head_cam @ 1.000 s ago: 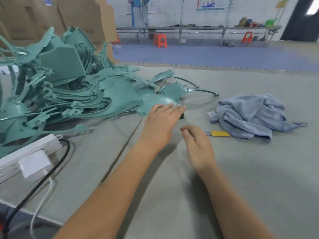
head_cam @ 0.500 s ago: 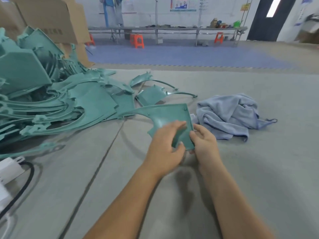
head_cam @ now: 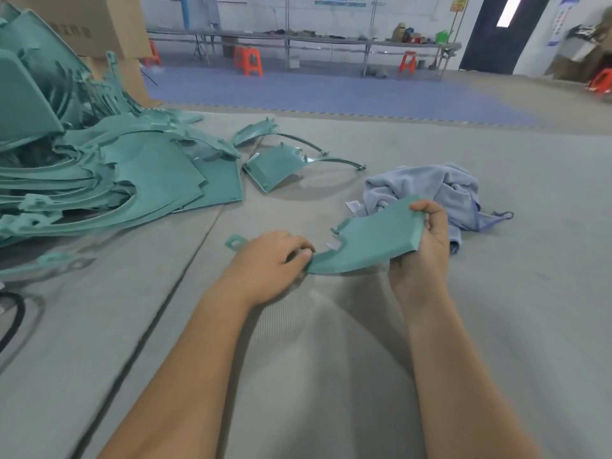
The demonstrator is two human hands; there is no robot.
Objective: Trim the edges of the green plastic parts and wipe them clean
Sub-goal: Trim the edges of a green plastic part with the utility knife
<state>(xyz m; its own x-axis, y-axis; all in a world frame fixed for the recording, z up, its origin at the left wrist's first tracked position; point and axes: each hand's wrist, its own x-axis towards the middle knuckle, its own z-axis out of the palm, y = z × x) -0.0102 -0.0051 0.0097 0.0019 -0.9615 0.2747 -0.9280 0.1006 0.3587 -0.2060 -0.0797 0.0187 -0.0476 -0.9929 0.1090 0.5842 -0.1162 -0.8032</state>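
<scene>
**Both hands on one green part, above the mat**

We hold a single green part (head_cam: 371, 240) in front of us, just above the grey mat (head_cam: 331, 359), tilted so its flat face looks up at us. Our right hand (head_cam: 427, 246) grips the wide end, with the fingers curled over the far edge and the palm under the near corner. Our left hand (head_cam: 271, 263) pinches the narrow, curved end between thumb and bent fingers; a small looped tab of the part pokes out just left of that hand. A little white tag or scrap shows on the part's notched edge between the two hands; we cannot tell what it is.

The blue cloth (head_cam: 437, 193) lies crumpled on the mat just behind the right hand, partly hidden by the part. The pile of green parts (head_cam: 109, 167) fills the left side, stacked and overlapping. Two more loose green pieces (head_cam: 275, 164) sit on the mat between the pile and the cloth. A cardboard box (head_cam: 99, 24) stands behind the pile, and a black cable (head_cam: 15, 314) curves in at the left edge.
</scene>
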